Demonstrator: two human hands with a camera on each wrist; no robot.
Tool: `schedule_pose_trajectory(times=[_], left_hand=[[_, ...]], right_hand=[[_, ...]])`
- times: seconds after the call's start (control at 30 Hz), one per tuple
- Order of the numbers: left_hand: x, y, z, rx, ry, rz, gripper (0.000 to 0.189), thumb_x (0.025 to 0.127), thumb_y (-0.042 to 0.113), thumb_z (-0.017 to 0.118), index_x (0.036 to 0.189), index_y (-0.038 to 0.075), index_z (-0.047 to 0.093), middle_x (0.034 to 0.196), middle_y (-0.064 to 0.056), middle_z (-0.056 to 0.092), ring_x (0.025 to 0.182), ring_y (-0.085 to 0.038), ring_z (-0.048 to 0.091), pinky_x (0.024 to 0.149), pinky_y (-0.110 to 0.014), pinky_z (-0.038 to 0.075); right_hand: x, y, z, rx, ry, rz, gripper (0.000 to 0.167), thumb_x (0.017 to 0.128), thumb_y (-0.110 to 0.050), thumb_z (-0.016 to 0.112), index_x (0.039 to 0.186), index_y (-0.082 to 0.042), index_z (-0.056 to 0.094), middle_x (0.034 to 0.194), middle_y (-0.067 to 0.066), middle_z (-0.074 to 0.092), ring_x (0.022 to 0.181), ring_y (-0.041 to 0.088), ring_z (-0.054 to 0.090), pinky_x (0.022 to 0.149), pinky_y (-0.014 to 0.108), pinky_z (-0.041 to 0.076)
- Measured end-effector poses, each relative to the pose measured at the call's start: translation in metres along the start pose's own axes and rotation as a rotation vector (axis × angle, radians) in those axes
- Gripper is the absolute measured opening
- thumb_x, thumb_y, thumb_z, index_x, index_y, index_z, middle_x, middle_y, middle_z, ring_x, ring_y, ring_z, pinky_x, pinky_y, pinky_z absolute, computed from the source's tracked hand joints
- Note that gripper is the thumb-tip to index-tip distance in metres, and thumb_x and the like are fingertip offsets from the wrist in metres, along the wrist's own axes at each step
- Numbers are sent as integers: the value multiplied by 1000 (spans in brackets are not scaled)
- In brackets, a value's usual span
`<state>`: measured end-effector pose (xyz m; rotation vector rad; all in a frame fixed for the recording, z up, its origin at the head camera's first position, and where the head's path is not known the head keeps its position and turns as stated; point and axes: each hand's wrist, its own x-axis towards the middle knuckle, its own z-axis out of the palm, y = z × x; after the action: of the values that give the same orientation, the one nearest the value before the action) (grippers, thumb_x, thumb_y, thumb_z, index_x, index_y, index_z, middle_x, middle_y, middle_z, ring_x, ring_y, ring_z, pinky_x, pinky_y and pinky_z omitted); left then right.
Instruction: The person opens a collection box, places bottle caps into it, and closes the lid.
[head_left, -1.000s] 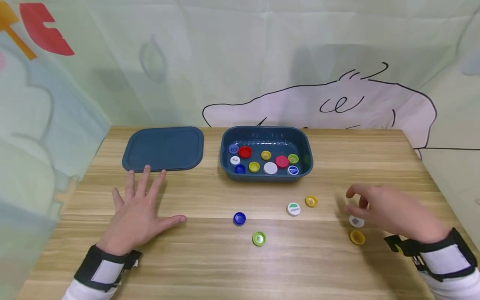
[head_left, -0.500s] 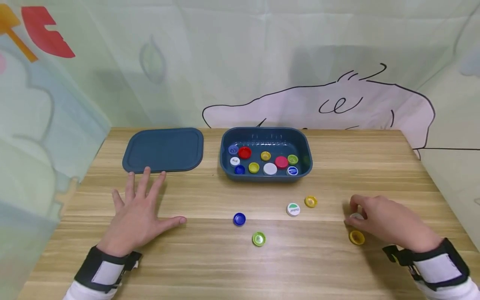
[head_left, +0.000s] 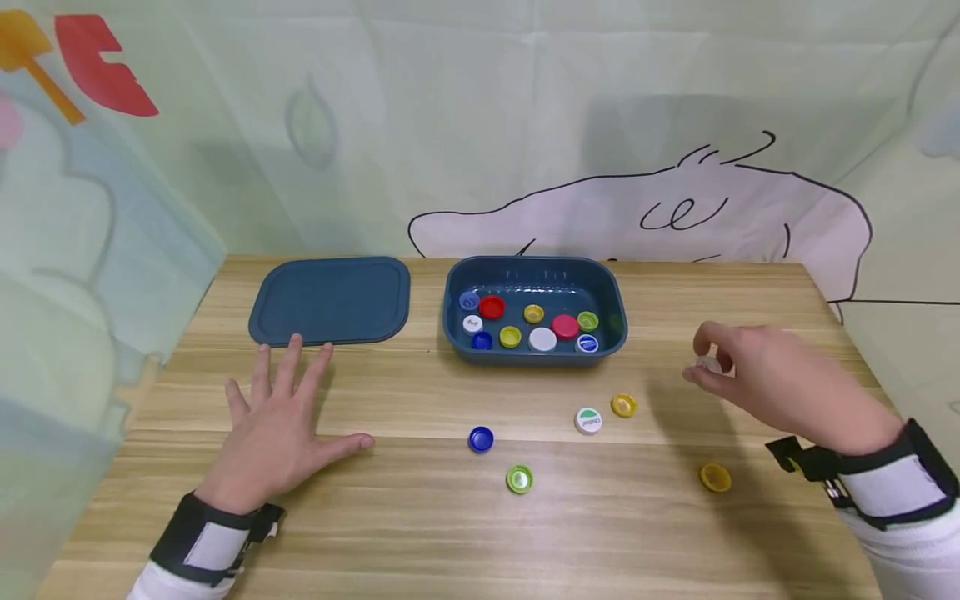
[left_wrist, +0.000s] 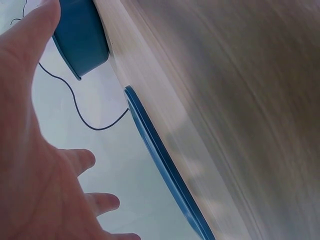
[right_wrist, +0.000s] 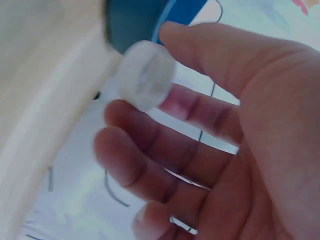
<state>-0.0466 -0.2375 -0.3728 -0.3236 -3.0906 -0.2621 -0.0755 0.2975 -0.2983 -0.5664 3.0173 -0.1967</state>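
Note:
My right hand pinches a white bottle cap between thumb and fingertips, raised over the right side of the table. In the head view only a sliver of that cap shows between the fingers. My left hand is spread with straight fingers at the left, its fingertips near the blue lid. A blue box at the back middle holds several bottle caps of mixed colours. Loose on the wood lie a yellow cap, another yellow cap, a white-and-green cap, a blue cap and a green cap.
The wooden table ends at the back against a printed cloth. The box's walls rise above the table, while the lid lies flat to its left.
My right hand came down on the white cap at the right, took it between thumb and fingers, and lifted it away toward the back. The left hand has stayed in place.

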Motion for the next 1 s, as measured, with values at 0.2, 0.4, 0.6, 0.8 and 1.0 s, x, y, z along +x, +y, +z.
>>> schedule_pose_trajectory(times=[0.2,0.4,0.6,0.8,1.0], left_hand=[[0,0,0,-1,7,1,123,66,93,52,160,21,18,164,-20,1,145,-46,-17,92,-87,0],[1,2,0,-1,5,3,123,66,94,50,160,22,17,164,-19,1,146,-45,-17,92,-87,1],[3,2,0,4,-5,-1,124,66,94,50,160,22,16,164,-19,0,145,-45,-18,92,-87,0],[3,3,2,3,-13,0,123,66,94,49,160,22,17,164,-19,1,145,-46,-16,93,-87,-1],[3,4,1,-3,-4,7,123,66,94,51,160,22,17,164,-20,4,146,-47,-14,93,-87,0]], right_hand=[[32,-12,-12,-11,159,-76,23,86,-25,79,102,-15,65,82,1,65,62,12,55,51,29,45],[63,-23,-2,16,254,-133,31,86,-26,79,111,-15,64,92,2,68,79,19,62,62,36,53],[96,-32,13,56,245,-128,32,88,-25,78,114,-14,65,99,5,68,84,23,63,69,41,54],[118,-41,30,60,212,-119,35,86,-26,80,116,-12,66,102,6,68,86,24,61,76,41,55],[123,-41,38,72,248,-113,50,87,-25,79,130,-9,58,123,15,65,104,33,62,91,52,51]])
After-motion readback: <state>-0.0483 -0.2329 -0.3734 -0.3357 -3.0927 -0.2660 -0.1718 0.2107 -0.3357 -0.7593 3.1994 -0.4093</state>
